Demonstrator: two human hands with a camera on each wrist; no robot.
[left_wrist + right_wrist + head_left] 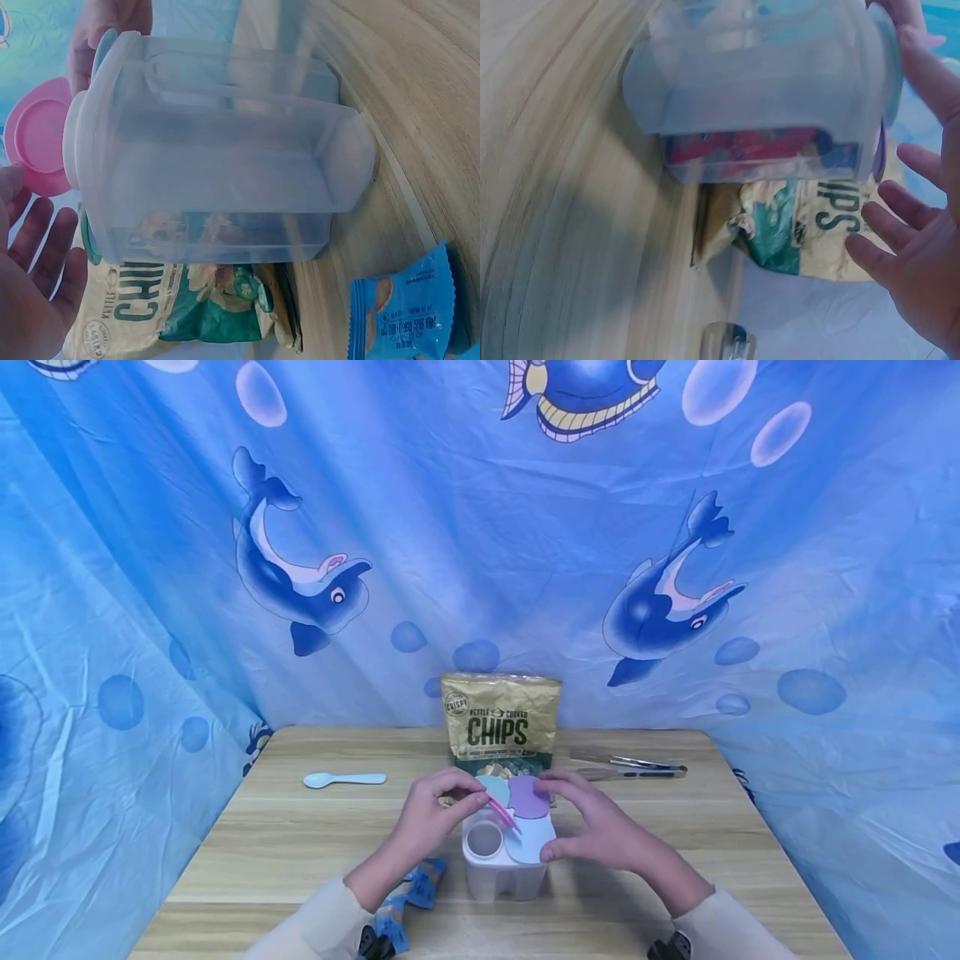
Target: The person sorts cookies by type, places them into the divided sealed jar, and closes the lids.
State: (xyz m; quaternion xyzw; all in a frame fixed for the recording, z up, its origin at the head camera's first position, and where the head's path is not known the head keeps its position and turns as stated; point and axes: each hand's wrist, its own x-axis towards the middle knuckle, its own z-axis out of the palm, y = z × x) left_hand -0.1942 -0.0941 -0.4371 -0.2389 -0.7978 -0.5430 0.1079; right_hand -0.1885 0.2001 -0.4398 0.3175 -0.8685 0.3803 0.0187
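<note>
Pale sleeves (315, 922) of a person enter from the near edge, over a wood-grained worktop (247, 860). At far left lies a light blue spoon (345, 779), its bowl pointing left. Blue packets (422, 885) lie near, just left of the container. The left hand (442, 802) pinches the edge of a raised pink lid (41, 135) between thumb and finger; its other fingers are apart. Beneath, at centre, stands the upright clear container (498, 877), its near-left round opening uncovered. A teal lid (495, 787) covers the far left, a purple lid (530, 800) the far right and a pale blue lid (532, 839) the near right; red contents (742, 150) show below the purple one. A gold-and-green chips bag (501, 718) stands behind. The right hand (596, 822), fingers spread and thumb apart, rests against the container's right side. Tongs (637, 774) lie at far right.
</note>
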